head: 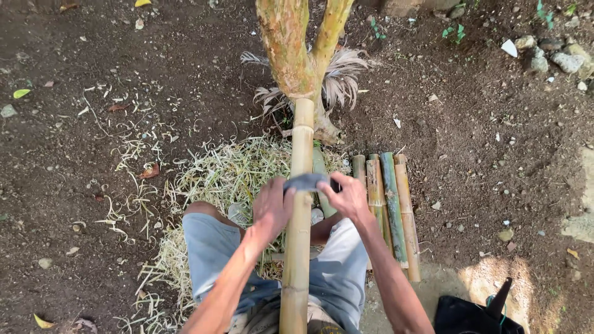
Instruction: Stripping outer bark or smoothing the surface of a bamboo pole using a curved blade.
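Observation:
A long yellow bamboo pole (300,235) runs from my lap up to the forked tree trunk (296,55), leaning against it. A dark blade (307,181) lies crosswise on the pole. My left hand (271,207) grips the blade's left end, pressed against the pole's left side. My right hand (348,198) holds the blade's right end at the handle. Both knees in light shorts straddle the pole.
A bundle of several cut bamboo lengths (388,207) lies on the soil right of the pole. A heap of pale bamboo shavings (219,179) spreads to the left. A black bag (476,315) sits at the bottom right. Stones (554,55) lie far right.

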